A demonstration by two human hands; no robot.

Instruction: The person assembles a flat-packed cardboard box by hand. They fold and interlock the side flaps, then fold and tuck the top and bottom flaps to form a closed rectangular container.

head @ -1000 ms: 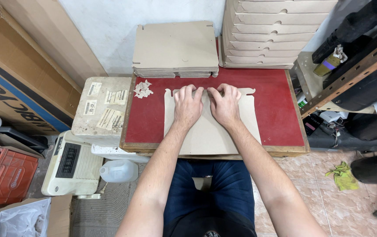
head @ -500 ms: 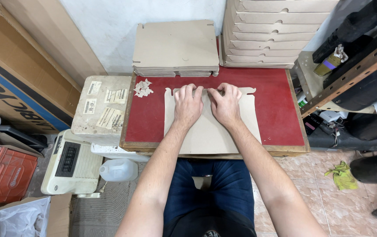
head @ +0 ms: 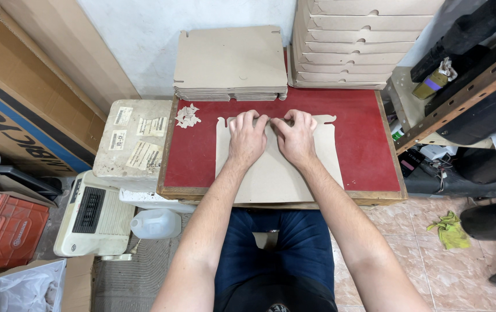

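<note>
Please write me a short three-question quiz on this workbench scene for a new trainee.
1. True or false: both hands rest on the flat cardboard sheet lying on the red table.
2. What lies nearest the left hand on the red surface?
A. a pile of small paper scraps
B. a pair of scissors
C. a roll of tape
3. Fill in: the stack of flat blanks stands at the table's far edge, to the ______ of the stack of folded boxes.

Key
1. True: the right hand presses beside the left, near the sheet's far edge.
2. A, the scraps.
3. Left.
</note>
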